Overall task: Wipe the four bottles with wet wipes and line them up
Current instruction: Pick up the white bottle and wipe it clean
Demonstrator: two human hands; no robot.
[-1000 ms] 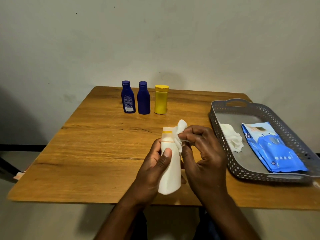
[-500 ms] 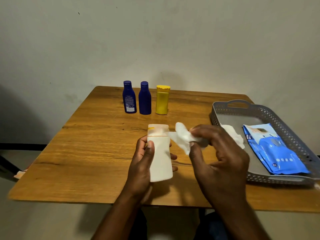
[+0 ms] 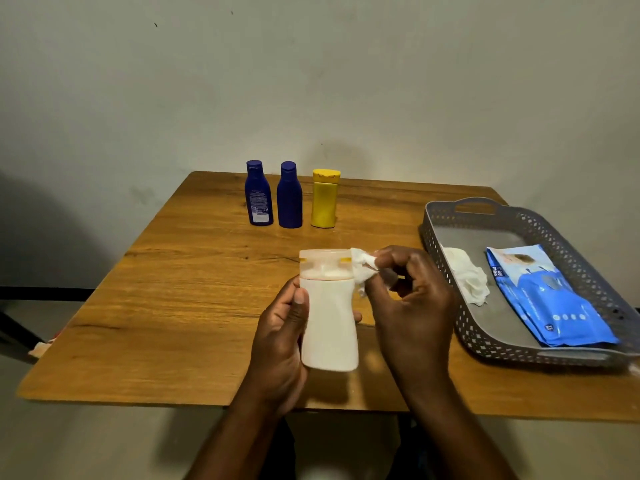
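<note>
My left hand [image 3: 280,341] grips a white bottle [image 3: 329,323] upright above the near part of the wooden table [image 3: 173,306]; its translucent cap has an orange band. My right hand [image 3: 412,306] pinches a crumpled white wet wipe [image 3: 362,268] against the right side of the cap. At the back of the table two dark blue bottles [image 3: 258,192] [image 3: 289,195] and a yellow bottle [image 3: 324,198] stand side by side in a row.
A grey perforated tray [image 3: 446,258] sits at the table's right. It holds a blue pack of wipes [image 3: 547,299] and a used white wipe [image 3: 467,280]. A plain wall rises behind the table.
The wipe came off the bottle, then returned to press against the cap's right side. The bottle shifted slightly left and now stands straighter in my left hand.
</note>
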